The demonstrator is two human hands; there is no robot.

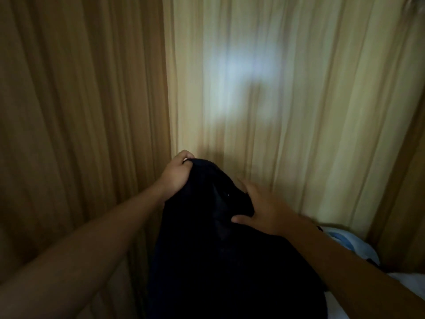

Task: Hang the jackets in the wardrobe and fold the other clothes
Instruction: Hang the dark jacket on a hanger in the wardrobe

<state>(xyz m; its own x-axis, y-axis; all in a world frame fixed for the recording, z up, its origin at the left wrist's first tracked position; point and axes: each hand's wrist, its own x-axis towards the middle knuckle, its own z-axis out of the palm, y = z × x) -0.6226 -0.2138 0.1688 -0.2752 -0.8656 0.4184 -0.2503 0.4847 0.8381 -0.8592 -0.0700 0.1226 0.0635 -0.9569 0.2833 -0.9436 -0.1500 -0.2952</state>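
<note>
A dark, almost black garment (pixel 218 261) hangs in front of me, filling the lower middle of the head view. My left hand (pixel 178 174) grips its top edge with curled fingers and holds it up. My right hand (pixel 259 207) lies on the garment's upper right part with fingers spread and the thumb against the cloth; it is blurred. Which kind of garment it is cannot be made out in the dim light.
Beige curtains (pixel 299 100) hang close ahead, darker tan folds (pixel 80 100) on the left. A pale patch of light (pixel 243 65) shows through the curtain. White and light blue cloth (pixel 349 240) lies at the lower right.
</note>
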